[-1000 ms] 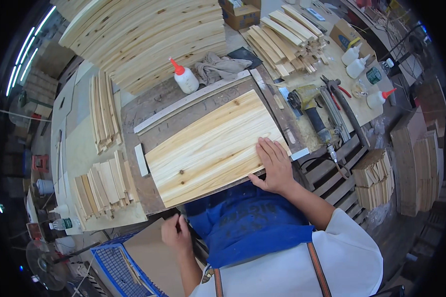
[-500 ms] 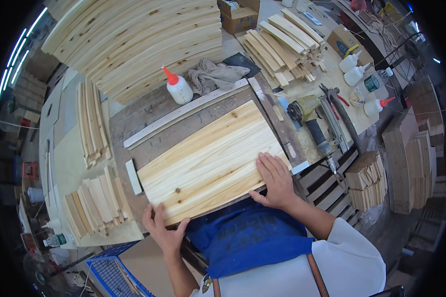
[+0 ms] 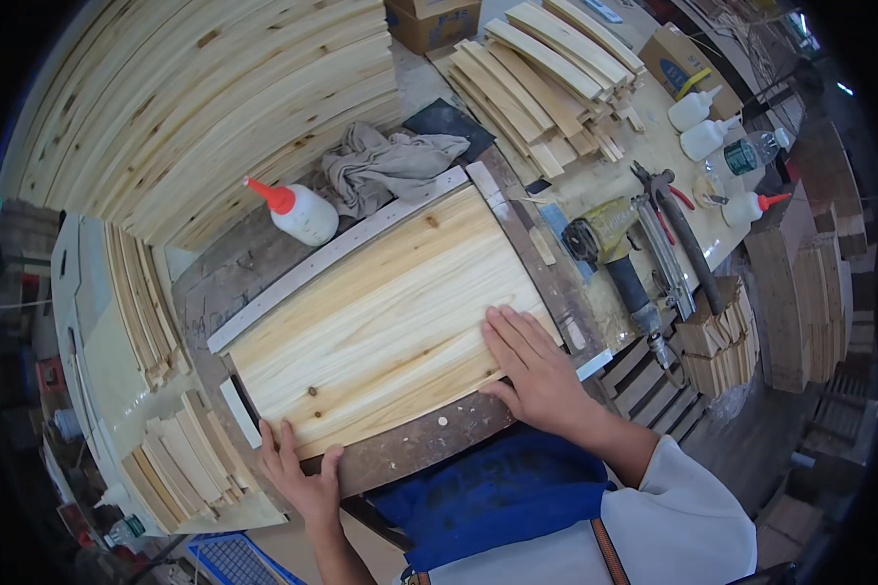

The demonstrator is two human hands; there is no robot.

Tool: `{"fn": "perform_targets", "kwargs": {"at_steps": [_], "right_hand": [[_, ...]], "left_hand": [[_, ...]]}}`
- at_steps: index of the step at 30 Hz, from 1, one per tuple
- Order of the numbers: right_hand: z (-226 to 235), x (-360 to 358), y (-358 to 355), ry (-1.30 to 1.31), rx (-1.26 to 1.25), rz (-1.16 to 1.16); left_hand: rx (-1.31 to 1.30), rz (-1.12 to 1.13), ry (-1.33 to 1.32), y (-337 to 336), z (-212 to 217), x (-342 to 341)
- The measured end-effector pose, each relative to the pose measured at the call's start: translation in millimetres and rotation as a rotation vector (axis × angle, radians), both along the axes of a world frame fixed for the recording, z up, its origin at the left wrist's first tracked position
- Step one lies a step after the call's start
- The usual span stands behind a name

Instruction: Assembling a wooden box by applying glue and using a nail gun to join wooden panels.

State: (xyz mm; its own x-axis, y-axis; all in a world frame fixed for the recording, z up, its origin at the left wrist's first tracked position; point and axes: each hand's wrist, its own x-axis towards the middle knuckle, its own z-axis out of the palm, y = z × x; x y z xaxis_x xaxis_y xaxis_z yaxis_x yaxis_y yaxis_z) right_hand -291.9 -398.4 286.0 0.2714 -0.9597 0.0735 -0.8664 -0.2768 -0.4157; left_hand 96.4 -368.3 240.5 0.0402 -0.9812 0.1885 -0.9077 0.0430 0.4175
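A pale knotty wooden board (image 3: pixel 390 312) lies flat on the brown work surface (image 3: pixel 415 453). Its far edge is against or very close to a long whitish strip (image 3: pixel 341 256). At the near left corner, my left hand (image 3: pixel 302 478) touches the board with fingers spread and thumb at the near edge. My right hand (image 3: pixel 537 380) rests on the near right part, fingers stretched flat over the top and thumb by the near edge. A short white strip (image 3: pixel 240 412) sits beside the board's left end. Another strip (image 3: pixel 527 258) runs along its right end.
Beyond the strip are a red-capped white glue bottle (image 3: pixel 304 214) and a grey rag (image 3: pixel 385 166). To the right lie a nail gun (image 3: pixel 610 244), a hammer (image 3: pixel 688 239) and red-handled pincers (image 3: pixel 658 200). Wood slats (image 3: pixel 546 88) and tall board stacks (image 3: pixel 215 107) stand at the back.
Both hands have slid the board away from me, up to the long strip. Bare work surface now shows along its near edge. The head view has also shifted.
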Motion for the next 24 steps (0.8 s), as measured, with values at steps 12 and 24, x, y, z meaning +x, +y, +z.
{"fn": "perform_targets", "kwargs": {"at_steps": [12,24], "right_hand": [[2,5,-9,-0.004,0.045,0.02],[12,17,-10,-0.047,-0.009,0.033]], "left_hand": [[-0.065,-0.032,-0.028,-5,-5,5],[-0.074,-0.011,0.017,-9,4,-1]]}}
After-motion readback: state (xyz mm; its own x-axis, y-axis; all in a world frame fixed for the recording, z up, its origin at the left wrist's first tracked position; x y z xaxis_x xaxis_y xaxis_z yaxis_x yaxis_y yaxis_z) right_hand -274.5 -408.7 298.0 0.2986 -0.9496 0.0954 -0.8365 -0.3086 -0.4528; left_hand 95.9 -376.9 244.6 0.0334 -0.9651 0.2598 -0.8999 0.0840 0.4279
